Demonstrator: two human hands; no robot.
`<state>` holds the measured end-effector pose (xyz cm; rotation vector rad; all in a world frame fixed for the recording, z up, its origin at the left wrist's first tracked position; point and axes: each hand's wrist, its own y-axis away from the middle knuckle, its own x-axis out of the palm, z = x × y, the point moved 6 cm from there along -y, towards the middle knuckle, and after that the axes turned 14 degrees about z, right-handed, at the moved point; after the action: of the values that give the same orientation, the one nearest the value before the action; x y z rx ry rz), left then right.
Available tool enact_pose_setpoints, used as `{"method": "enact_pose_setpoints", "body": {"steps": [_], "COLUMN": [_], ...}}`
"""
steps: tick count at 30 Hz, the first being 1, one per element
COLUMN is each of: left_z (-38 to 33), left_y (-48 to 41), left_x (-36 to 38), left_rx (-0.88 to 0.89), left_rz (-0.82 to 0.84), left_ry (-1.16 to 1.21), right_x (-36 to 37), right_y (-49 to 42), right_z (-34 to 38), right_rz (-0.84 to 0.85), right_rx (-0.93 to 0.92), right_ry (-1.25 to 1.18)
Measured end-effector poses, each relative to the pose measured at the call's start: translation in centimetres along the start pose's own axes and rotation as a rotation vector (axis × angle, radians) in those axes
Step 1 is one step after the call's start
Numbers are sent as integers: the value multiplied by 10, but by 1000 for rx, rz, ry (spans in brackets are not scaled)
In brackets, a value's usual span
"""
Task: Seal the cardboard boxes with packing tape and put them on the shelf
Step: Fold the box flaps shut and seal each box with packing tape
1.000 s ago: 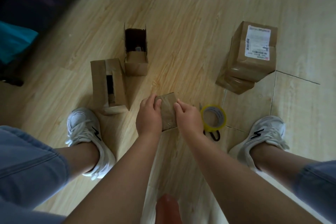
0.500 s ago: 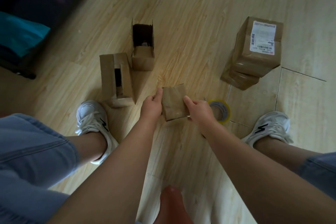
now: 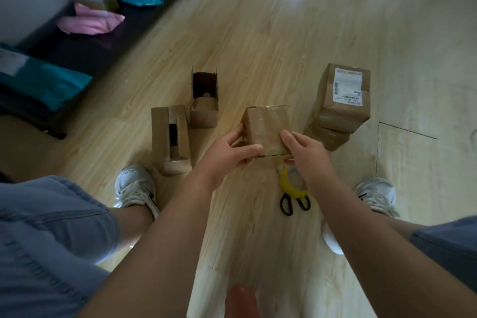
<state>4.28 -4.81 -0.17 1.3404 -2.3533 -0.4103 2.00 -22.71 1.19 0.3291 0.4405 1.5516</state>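
I hold a small taped cardboard box (image 3: pixel 265 129) above the wooden floor, between both hands. My left hand (image 3: pixel 229 150) grips its left side, thumb across the front. My right hand (image 3: pixel 304 155) grips its right side. Under my right hand a yellow-cored tape roll (image 3: pixel 290 184) lies on the floor, with black-handled scissors (image 3: pixel 293 204) beside it. Two open boxes stand on the floor to the left: a tall one (image 3: pixel 170 137) and a smaller one (image 3: pixel 205 100). A stack of sealed boxes (image 3: pixel 338 106) with a white label stands to the right.
A low dark shelf (image 3: pixel 77 54) runs along the left wall, holding teal parcels (image 3: pixel 41 80), a pink parcel (image 3: pixel 90 20) and brown boxes. My shoes (image 3: pixel 136 188) and knees flank the working spot. Bare floor stretches ahead and to the right.
Both hands have lifted the small box up off the floor and slightly forward. The view has tilted up, bringing the shelf and its parcels into sight.
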Motion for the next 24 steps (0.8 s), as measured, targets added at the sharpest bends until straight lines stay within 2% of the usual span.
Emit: {"method": "enact_pose_setpoints", "body": {"steps": [9, 18, 24], "left_z": [-7, -12, -15], "left_y": [11, 8, 6], "left_x": [6, 2, 2], "left_rx": [93, 45, 56], "left_rz": [-19, 12, -77], "left_ry": [-2, -86, -136], "right_x": [-3, -6, -4], "right_y": [14, 9, 6], "right_z": [7, 6, 1], "right_rz": [-11, -38, -48], "right_rx": [-69, -54, -56], "right_ry": [-60, -64, -72]}}
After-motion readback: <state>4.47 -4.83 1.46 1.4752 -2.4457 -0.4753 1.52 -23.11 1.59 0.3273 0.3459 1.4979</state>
